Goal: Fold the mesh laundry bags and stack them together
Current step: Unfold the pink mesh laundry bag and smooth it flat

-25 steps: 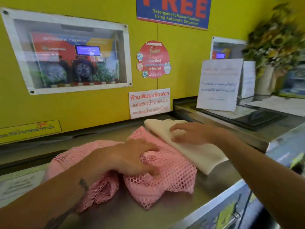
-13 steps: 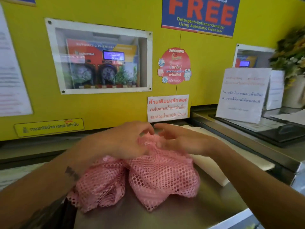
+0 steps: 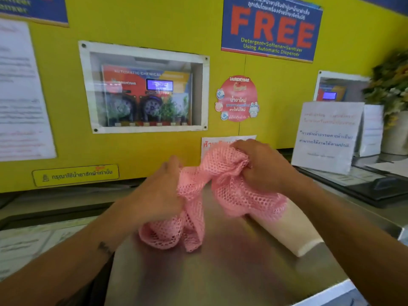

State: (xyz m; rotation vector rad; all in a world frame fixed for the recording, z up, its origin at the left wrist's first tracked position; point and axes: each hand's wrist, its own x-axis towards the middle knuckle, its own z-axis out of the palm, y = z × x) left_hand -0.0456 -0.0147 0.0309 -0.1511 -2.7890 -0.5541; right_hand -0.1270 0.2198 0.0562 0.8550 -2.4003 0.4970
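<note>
A crumpled pink mesh laundry bag point(image 3: 223, 191) hangs between both of my hands above the steel counter point(image 3: 231, 272). My left hand point(image 3: 161, 193) grips its left part low down, and my right hand point(image 3: 262, 166) clutches a bunched upper edge, raised higher. The bag's lower folds rest on the counter. A folded cream-white bag point(image 3: 295, 230) lies flat to the right, partly under the pink mesh and my right forearm.
A yellow wall point(image 3: 154, 25) with a windowed dispenser panel point(image 3: 143, 87) and signs stands right behind the counter. A standing paper notice point(image 3: 326, 135), a dark tray and a vase of flowers point(image 3: 393, 120) sit at the right. Papers lie at the left.
Both hands have closed on the pink bag and lifted it off the counter, the right hand higher. The right hand has left the cream bag. The camera has tilted up.
</note>
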